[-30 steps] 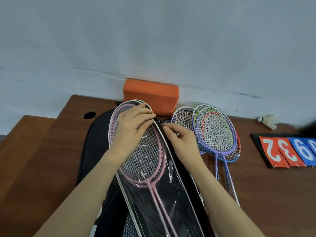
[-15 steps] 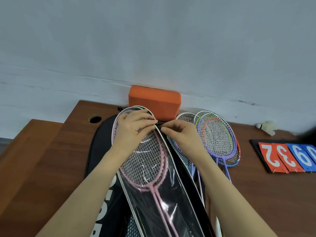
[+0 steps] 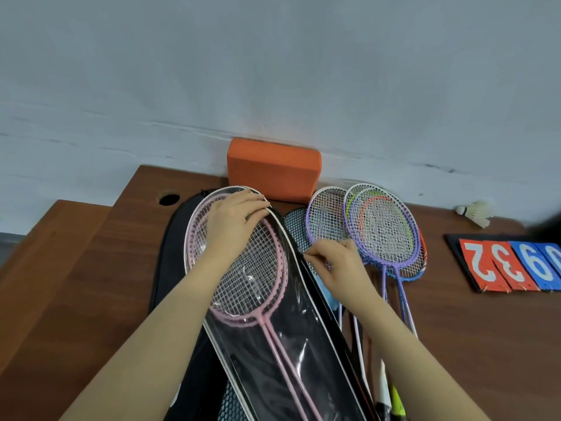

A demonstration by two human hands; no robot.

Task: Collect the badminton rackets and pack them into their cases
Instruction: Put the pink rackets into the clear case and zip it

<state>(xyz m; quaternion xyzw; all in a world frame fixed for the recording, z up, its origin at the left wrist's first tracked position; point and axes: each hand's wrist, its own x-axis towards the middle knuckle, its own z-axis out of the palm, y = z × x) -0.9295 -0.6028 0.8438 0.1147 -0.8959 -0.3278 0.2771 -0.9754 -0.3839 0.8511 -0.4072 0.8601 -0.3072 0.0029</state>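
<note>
Head view: two hands work on a racket case, zipping it closed by my reading.
Desk (image 3: 91, 268): brown wood, under both hands and everything else.
Case (image 3: 303, 344): clear-fronted with white piping, lying under the left palm and running back toward the person; a black bag lies beneath it.
Pink rackets (image 3: 252, 284): a pair, already inside the case, heads under the left fingers.
Loose rackets (image 3: 382, 235): purple and blue ones on the desk just right of the right hand, not yet packed.
Left hand (image 3: 233, 226): flat on the case head, fingers straight, tips pressing the rim at its far edge.
Right hand (image 3: 340, 265): fingers (image 3: 315, 256) curled in a pinch on something small at the case's right edge, likely the zip pull; too small to be sure.
Doing it well: keep the left palm pressing so the rim stays taut, draw the pull along the seam, and keep the film clear of the teeth.
</note>
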